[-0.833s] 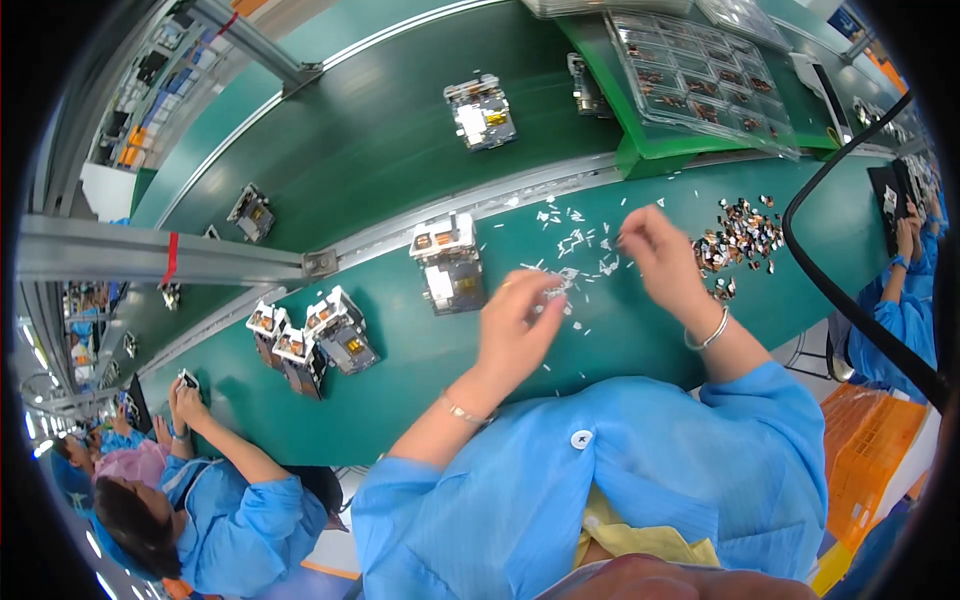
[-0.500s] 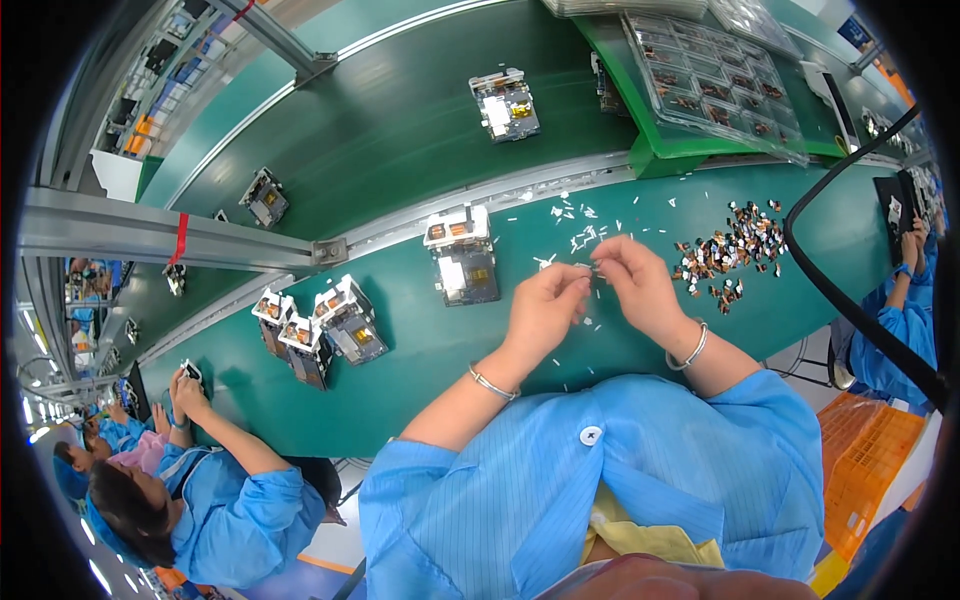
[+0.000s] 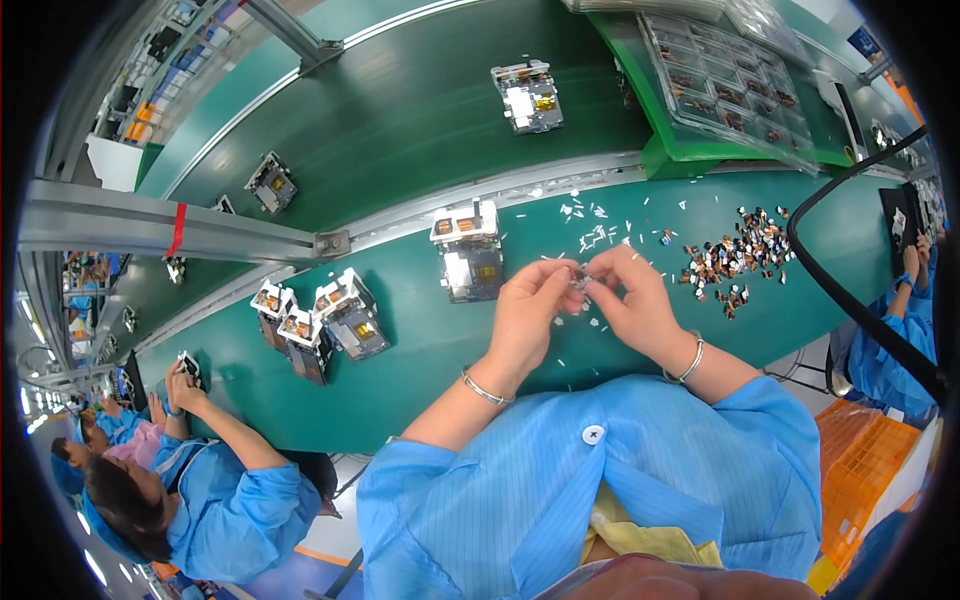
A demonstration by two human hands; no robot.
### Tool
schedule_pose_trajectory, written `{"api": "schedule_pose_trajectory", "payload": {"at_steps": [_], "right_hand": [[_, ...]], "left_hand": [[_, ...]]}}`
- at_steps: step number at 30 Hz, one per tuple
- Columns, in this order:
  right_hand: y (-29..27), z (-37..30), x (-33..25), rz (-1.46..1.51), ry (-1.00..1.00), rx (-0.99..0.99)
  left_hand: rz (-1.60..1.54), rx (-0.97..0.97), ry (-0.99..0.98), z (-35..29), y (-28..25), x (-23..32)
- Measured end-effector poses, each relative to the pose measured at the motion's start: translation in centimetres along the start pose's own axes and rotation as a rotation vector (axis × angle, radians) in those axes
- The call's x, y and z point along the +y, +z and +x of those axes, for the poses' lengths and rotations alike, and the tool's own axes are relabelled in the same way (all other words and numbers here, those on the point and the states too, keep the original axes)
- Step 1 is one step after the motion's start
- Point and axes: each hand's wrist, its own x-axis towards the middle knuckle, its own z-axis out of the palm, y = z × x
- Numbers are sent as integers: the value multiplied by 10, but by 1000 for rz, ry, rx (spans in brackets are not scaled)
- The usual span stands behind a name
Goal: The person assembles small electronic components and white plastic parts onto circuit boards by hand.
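My left hand (image 3: 528, 308) and my right hand (image 3: 642, 308) meet over the green worktable, thumbs and forefingers pinched together. Between their fingertips is a small greyish-white piece (image 3: 580, 280), mostly covered by the fingers, so its kind is unclear. Just beyond lie scattered thin white strips (image 3: 597, 237). To the right of my right hand spreads a pile of small copper, black and white parts (image 3: 745, 258). Left of my left hand stands an electronic module (image 3: 470, 262) with a white frame and a dark circuit board.
More modules (image 3: 350, 315) stand together farther left. Beyond a metal rail, a green belt (image 3: 410, 120) carries another module (image 3: 527, 97). A clear compartment tray (image 3: 725, 90) rests on a green stand (image 3: 680, 150). A black cable (image 3: 830, 270) curves at right. Co-workers (image 3: 215, 510) sit on both sides.
My fingertips have drawn closer together, with the small piece now more visible between them. My left hand has shifted slightly left. The whole view has moved a little.
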Motion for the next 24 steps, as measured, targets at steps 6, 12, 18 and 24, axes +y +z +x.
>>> {"api": "schedule_pose_trajectory", "payload": {"at_steps": [6, 12, 18, 24], "right_hand": [[16, 7, -6, 57, -47, -30], [20, 8, -6, -22, -84, -2], [13, 12, -12, -77, -292, -21], [7, 9, -18, -309, -447, -27]], "left_hand": [[-258, -59, -62, -7, -12, 3], [-237, -67, -40, -9, -15, 1], [-302, -232, -73, -8, -28, -3], [-243, -169, -120, -17, -25, 6]]}}
